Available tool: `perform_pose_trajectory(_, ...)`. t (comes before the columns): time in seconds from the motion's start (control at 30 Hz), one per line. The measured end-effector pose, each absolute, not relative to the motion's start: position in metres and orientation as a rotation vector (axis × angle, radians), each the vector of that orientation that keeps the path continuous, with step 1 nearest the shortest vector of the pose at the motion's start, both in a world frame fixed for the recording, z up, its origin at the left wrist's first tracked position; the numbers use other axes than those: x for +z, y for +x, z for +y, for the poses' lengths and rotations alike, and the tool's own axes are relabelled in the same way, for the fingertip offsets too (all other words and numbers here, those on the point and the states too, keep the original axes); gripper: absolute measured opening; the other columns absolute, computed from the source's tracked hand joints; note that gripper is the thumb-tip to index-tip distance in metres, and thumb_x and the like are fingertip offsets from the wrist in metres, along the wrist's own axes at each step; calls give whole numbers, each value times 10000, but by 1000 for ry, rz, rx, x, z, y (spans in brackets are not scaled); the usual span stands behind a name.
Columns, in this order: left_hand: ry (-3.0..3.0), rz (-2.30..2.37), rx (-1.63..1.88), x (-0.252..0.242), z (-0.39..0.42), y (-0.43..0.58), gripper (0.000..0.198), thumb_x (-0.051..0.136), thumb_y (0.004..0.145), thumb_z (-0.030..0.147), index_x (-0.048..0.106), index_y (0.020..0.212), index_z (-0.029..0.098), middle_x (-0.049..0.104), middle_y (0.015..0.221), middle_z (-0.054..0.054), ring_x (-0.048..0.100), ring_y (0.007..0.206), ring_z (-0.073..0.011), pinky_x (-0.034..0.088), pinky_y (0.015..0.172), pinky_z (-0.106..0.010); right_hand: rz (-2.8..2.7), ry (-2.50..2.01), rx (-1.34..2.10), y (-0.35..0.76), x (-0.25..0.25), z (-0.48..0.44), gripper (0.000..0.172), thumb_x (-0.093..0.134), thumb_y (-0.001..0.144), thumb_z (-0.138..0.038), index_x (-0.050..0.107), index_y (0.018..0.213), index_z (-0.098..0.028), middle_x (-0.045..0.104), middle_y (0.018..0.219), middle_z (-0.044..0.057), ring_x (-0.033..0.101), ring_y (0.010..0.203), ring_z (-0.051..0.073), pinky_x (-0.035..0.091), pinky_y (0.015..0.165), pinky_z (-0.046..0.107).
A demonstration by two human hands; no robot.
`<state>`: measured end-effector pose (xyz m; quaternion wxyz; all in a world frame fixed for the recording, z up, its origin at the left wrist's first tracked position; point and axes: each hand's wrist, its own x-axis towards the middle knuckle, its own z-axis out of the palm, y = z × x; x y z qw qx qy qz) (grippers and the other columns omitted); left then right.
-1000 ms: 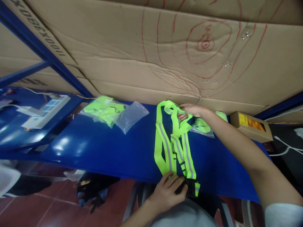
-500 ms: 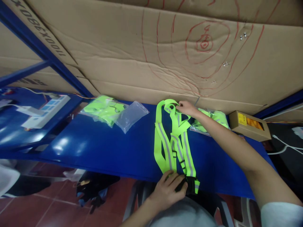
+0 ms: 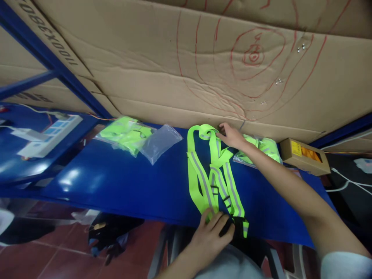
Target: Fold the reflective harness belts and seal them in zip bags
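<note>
L hand point(image 3: 213, 234) lies on the near end of a neon yellow-green strap vest w/ grey reflective stripes point(image 3: 199, 182). Fingers are slightly fanned over the strap ends, thumb next to the black buckle point(image 3: 237, 229) right at the table edge. Can't tell if it grips underneath or just presses down.

R hand point(image 3: 231, 135) is stretched out to the far end of the vest, fingertips closed together on the top loop, near the bottom edge of the cardboard.

The vest lies lengthwise on the glossy blue tabletop point(image 3: 130, 182), running from the near edge to the far edge, right of centre. Straps are flat, partly overlapping, and narrow toward the near end.

Around it:
- A clear plastic bag w/ a folded neon green vest inside point(image 3: 124, 133), far-left part of the table, well apart from the open vest.
- An empty crumpled clear plastic bag point(image 3: 161, 142) touching that one, on its right.
- Another bagged neon green vest point(image 3: 264, 149) just beyond the R forearm, partly hidden by it.
- A small brown cardboard box w/ yellow label point(image 3: 305, 155), far-right corner.
- A big corrugated cardboard sheet w/ red hand-drawn rings point(image 3: 203, 66) stands behind the table, a few metal staples in it.
- A white power strip point(image 3: 48, 133) on a 2nd blue surface at left, beside a blue metal frame bar point(image 3: 43, 54).
- White cables point(image 3: 343, 182) at right.
- Below the table: reddish tiled floor point(image 3: 58, 259) and a dark bundle point(image 3: 113, 232), too dim to ID.
</note>
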<state>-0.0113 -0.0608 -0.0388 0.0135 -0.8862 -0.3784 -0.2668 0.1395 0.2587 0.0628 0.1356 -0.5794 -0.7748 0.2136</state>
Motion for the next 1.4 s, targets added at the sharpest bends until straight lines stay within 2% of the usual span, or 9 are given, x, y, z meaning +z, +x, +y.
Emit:
perform_pose_trajectory(0.23, -2770, -1309, -766, -37, -53, -14, 373, 655, 958, 529, 661, 1242, 287, 640, 1381, -59, 563, 1297, -232, 220, 1237, -545, -2331, -1818, 431, 152, 65, 241, 361, 644, 958, -401, 671, 1217, -152, 729, 1209, 182, 671, 1124, 340, 480, 951, 411)
perform_pose_trajectory(0.47, -2818, -1297, -758, -27, -49, -20, 591, 618, 892, 709, 642, 1292, 273, 627, 1409, -71, 549, 1319, -265, -4, 1280, -548, -2223, -1830, 539, 167, 65, 253, 205, 633, 966, -277, 713, 1125, -176, 773, 1051, 93, 732, 917, 220, 528, 836, 300)
perform_pose_trajectory(0.57, -2811, -1286, -893, -18, -49, -21, 576, 587, 921, 700, 647, 1292, 264, 644, 1372, -82, 563, 1293, -267, 48, 1279, -534, -2117, -1803, 628, 170, 62, 259, 262, 602, 1005, -359, 673, 1178, -174, 770, 1034, 69, 720, 695, 146, 552, 686, 257)
perform_pose_trajectory(0.67, -2743, -1331, -1083, -9, -41, -20, 402, 609, 981, 525, 655, 1239, 221, 662, 1311, -105, 583, 1259, -261, 207, 1243, -509, -2038, -1797, 667, 169, 58, 261, 300, 602, 1011, -395, 645, 1192, -160, 766, 1040, 73, 702, 615, 125, 555, 625, 251)
perform_pose_trajectory(0.77, -2668, -1435, -1199, -1, -22, -22, 284, 592, 1007, 341, 618, 1251, 198, 650, 1289, -131, 599, 1226, -258, 396, 1121, -463, -1999, -1796, 625, 165, 54, 260, 332, 601, 1010, -419, 641, 1187, -141, 763, 1065, 95, 740, 753, 166, 575, 727, 286)
perform_pose_trajectory(0.9, -2536, -1724, -1133, 9, 17, -30, 292, 567, 1017, 312, 574, 1285, 196, 636, 1297, -144, 609, 1228, -271, 521, 989, -403, -2035, -1761, 548, 162, 54, 253, 413, 610, 1001, -464, 632, 1253, -138, 757, 1129, 114, 727, 1026, 244, 554, 919, 354)
perform_pose_trajectory(1.13, -2369, -2026, -527, 24, 79, -34, 642, 533, 992, 594, 526, 1421, 117, 726, 1139, -173, 683, 1089, -388, 567, 844, -477, -2162, -1708, 340, 150, 59, 204, 526, 583, 1001, -272, 480, 1464, -46, 611, 1375, 275, 614, 1246, 386, 486, 1037, 538)
perform_pose_trajectory(1.23, -2429, -2045, -442, 24, 87, -32, 598, 533, 1002, 568, 529, 1431, 151, 749, 1083, -136, 708, 1049, -359, 563, 848, -460, -2281, -1561, 290, 162, 60, 152, 511, 584, 1007, -254, 486, 1489, -114, 579, 1456, 200, 529, 1365, 336, 436, 1129, 474)
perform_pose_trajectory(1.4, -2490, -2051, -503, 24, 94, -33, 499, 490, 1030, 526, 563, 1377, 175, 752, 968, -90, 723, 954, -299, 541, 836, -394, -2267, -1302, 68, 240, 38, 60, 431, 529, 1048, -281, 506, 1471, -204, 668, 1356, 124, 611, 1269, 264, 481, 1080, 438)
